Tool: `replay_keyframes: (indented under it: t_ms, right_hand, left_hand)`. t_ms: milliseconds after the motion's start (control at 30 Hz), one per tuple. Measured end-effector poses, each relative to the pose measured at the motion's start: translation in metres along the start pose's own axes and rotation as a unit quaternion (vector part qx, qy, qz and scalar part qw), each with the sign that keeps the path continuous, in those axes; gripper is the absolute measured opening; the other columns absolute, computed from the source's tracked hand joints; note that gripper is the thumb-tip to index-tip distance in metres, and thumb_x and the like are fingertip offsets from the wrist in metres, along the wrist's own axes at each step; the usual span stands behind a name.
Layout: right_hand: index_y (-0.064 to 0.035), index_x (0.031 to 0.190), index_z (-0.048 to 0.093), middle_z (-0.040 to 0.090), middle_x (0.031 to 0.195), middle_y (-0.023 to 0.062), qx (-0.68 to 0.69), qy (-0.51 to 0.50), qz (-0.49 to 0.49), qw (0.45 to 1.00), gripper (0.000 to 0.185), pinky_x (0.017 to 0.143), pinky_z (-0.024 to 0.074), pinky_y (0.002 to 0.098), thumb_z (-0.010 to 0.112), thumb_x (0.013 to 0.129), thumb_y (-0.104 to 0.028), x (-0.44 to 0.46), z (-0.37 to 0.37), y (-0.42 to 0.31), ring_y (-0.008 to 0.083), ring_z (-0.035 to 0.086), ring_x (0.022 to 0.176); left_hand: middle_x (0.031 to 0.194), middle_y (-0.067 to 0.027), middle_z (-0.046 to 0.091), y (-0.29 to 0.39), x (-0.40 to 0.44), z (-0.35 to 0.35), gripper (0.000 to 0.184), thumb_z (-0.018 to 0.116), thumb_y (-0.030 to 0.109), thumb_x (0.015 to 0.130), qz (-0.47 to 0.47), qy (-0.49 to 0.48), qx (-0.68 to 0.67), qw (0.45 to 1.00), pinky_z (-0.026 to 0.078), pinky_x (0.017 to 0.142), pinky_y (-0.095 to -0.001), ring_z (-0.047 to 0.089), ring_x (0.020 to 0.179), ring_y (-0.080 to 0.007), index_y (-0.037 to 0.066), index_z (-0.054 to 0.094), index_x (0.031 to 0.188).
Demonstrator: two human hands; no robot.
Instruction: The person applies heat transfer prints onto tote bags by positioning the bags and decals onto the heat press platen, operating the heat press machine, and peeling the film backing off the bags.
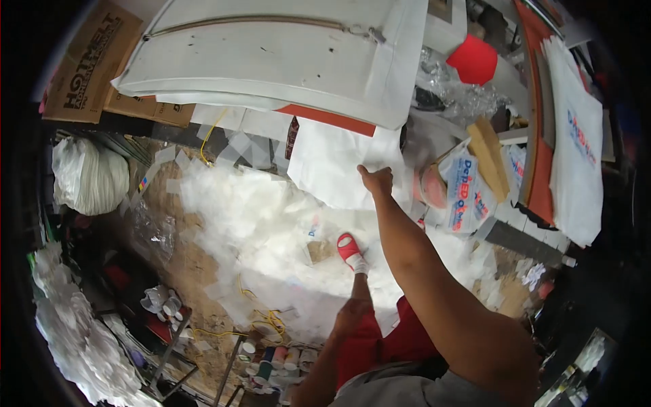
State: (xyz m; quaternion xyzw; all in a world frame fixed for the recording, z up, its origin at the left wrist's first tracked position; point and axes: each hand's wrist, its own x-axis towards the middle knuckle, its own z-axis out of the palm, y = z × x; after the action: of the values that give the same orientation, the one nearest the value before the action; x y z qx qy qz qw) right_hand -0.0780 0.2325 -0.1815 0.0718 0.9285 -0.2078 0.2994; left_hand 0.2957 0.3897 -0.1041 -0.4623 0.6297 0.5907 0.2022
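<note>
A bundle of white material (90, 176) stands at far left, near a carton (88, 64) marked "HOTMELT", as a white heap (237, 203) spreads over the floor. The left hand (350, 315) rests on a leg in red (356, 349), its fingers too indistinct to read. At center, a white sheet (332, 159) hangs below the edge of a white-topped board (285, 61), above the heap, with no print visible on it. The right hand (377, 180) is at the sheet, fingers curled and thumb extended; whether it pinches the material cannot be told.

Farther right, a printed bag (468, 193) and a hanging printed stack (576, 142) carry blue and red lettering. By all appearances, work is partway along: some pieces are printed, while this sheet looks unfinished. How many remain cannot be told.

Counted: 2 hands, 1 sheet at the right hand, 1 hanging printed stack, 1 red slipper (348, 247), 1 red cap (472, 60) and at least 2 cartons. The heap is too jumbled to count.
</note>
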Motion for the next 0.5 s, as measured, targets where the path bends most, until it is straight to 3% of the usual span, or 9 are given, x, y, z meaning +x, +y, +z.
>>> replay_keyframes:
  t_ms: [100,200,233,267,333,400,433,500]
  right_hand:
    - [0.0078,0.128,0.038,0.047,0.132,0.0274,-0.078,0.019,0.018,0.997,0.095,0.094,0.0500,0.0459,0.075,0.070,-0.057,0.005,0.013,-0.009,0.0412,0.054,0.116]
    - [0.0047,0.114,0.051,0.060,0.112,0.0232,-0.075,0.013,-0.038,0.996,0.071,0.088,0.0528,0.0425,0.074,0.072,-0.047,0.032,0.028,0.000,0.0348,0.063,0.102]
    - [0.0026,0.104,0.057,0.063,0.103,0.0196,-0.049,0.018,-0.073,0.996,0.054,0.084,0.0540,0.0396,0.074,0.073,-0.038,0.040,0.031,0.002,0.0303,0.065,0.093]
    - [0.0026,0.104,0.057,0.063,0.103,0.0196,-0.053,0.021,-0.081,0.995,0.054,0.084,0.0540,0.0396,0.074,0.073,-0.038,0.026,0.012,-0.010,0.0303,0.065,0.093]
    - [0.0031,0.103,0.058,0.063,0.104,0.0160,0.211,-0.184,-0.086,0.956,0.040,0.084,0.0527,0.0368,0.071,0.078,-0.025,-0.028,-0.051,-0.042,0.0266,0.063,0.095]
    - [0.0026,0.112,0.056,0.063,0.104,0.0107,0.485,-0.289,-0.157,0.810,0.036,0.086,0.0508,0.0350,0.066,0.082,-0.014,-0.062,-0.083,-0.041,0.0223,0.061,0.099]
    - [0.0011,0.118,0.055,0.062,0.106,0.0096,0.487,-0.294,-0.132,0.812,0.040,0.088,0.0501,0.0353,0.066,0.082,-0.011,-0.090,-0.111,-0.041,0.0220,0.060,0.101]
    - [-0.0023,0.128,0.051,0.061,0.112,0.0086,0.476,-0.328,-0.112,0.808,0.049,0.090,0.0493,0.0361,0.066,0.082,-0.010,-0.138,-0.175,-0.036,0.0216,0.059,0.105]
  left_hand:
    - [0.102,-0.0175,0.068,-0.023,-0.032,0.001,0.042,0.063,0.038,0.089,-0.075,-0.028,-0.092,0.993,0.052,0.085,-0.0375,0.066,0.098,-0.0299,0.004,0.062,0.114]
    - [0.103,-0.0158,0.068,-0.061,-0.046,0.003,0.042,0.063,0.037,0.088,-0.081,0.002,-0.129,0.988,0.053,0.083,-0.0368,0.067,0.095,-0.0265,0.004,0.063,0.114]
    - [0.103,-0.0153,0.068,-0.060,-0.052,-0.006,0.041,0.063,0.035,0.088,-0.126,0.012,-0.169,0.977,0.053,0.081,-0.0358,0.067,0.094,-0.0243,0.003,0.062,0.114]
    - [0.104,-0.0148,0.068,-0.057,-0.054,-0.015,0.040,0.063,0.033,0.088,-0.165,0.021,-0.208,0.964,0.054,0.080,-0.0348,0.067,0.093,-0.0222,0.002,0.062,0.114]
    - [0.102,-0.0124,0.068,-0.060,-0.049,-0.027,0.036,0.058,0.029,0.092,-0.166,0.042,-0.312,0.935,0.055,0.076,-0.0349,0.067,0.089,-0.0223,0.001,0.060,0.114]
    - [0.110,-0.0129,0.065,-0.043,-0.041,-0.052,0.040,0.051,0.032,0.096,-0.168,0.040,-0.380,0.909,0.055,0.079,-0.0387,0.066,0.094,-0.0250,0.003,0.053,0.123]
    - [0.110,-0.0129,0.065,-0.032,-0.038,-0.065,0.040,0.051,0.032,0.096,-0.157,0.043,-0.384,0.909,0.055,0.079,-0.0387,0.066,0.094,-0.0250,0.003,0.053,0.123]
    - [0.121,-0.0140,0.060,0.001,-0.027,-0.091,0.048,0.045,0.040,0.098,-0.108,0.057,-0.528,0.841,0.053,0.084,-0.0427,0.062,0.104,-0.0272,0.005,0.045,0.131]
